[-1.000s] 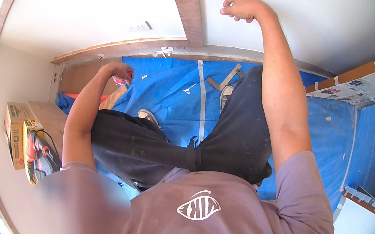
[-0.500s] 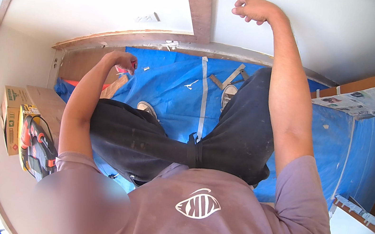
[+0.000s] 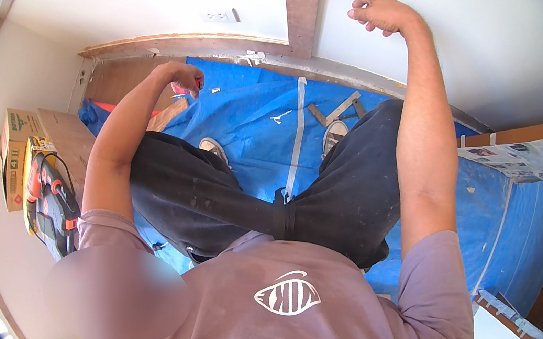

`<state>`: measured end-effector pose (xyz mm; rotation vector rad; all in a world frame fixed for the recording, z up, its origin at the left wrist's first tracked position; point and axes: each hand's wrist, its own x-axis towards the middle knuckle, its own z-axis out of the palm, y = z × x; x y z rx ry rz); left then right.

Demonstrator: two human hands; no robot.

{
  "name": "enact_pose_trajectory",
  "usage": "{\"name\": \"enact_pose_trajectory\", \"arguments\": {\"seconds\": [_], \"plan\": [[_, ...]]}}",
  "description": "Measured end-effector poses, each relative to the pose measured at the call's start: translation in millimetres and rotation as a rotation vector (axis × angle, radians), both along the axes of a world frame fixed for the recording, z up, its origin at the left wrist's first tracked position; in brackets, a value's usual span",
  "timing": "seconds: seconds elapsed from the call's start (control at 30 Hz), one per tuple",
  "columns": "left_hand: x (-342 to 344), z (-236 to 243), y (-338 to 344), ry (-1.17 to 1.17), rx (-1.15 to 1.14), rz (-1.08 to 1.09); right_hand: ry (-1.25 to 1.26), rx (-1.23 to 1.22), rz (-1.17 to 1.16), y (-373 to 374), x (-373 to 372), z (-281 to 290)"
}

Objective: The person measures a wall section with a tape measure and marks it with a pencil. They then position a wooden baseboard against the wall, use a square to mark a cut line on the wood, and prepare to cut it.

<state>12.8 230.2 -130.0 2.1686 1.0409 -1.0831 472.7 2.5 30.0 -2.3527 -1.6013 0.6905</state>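
My left hand (image 3: 182, 76) is closed around a small red object (image 3: 198, 83) whose kind I cannot make out. It hovers over the blue sheet (image 3: 248, 90), left of my knees. My right hand (image 3: 384, 13) reaches forward in front of the white wall panel (image 3: 484, 40). Its fingers are curled, thumb close to the forefinger; whatever they hold, if anything, is too small or hidden to name. Whether that hand touches the panel I cannot tell. To its left runs a brown wooden strip (image 3: 300, 7) between two white panels.
An orange-and-black power sander (image 3: 56, 198) and cardboard boxes (image 3: 17, 161) stand at the left. An outlet (image 3: 221, 15) sits in the left panel. Wooden pieces (image 3: 339, 109) lie by my right shoe (image 3: 335, 137). Newspaper masking (image 3: 530, 154) covers a board at the right.
The view has shifted slightly, so panels and strip appear a little farther right. Both hands keep nearly the same pose; my right hand sits slightly farther right in the picture.
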Motion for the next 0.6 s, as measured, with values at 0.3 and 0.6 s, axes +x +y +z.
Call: {"name": "enact_pose_trajectory", "arguments": {"seconds": [0.3, 0.6], "plan": [[1.0, 5.1, -5.2, 0.006, 0.038, -0.020, -0.038, 0.039, -0.005, -0.9, -1.4, -5.0], [2.1, 8.6, -7.6, 0.007, 0.036, -0.022, -0.032, 0.029, 0.004, -1.4, -1.4, -2.8]]}}
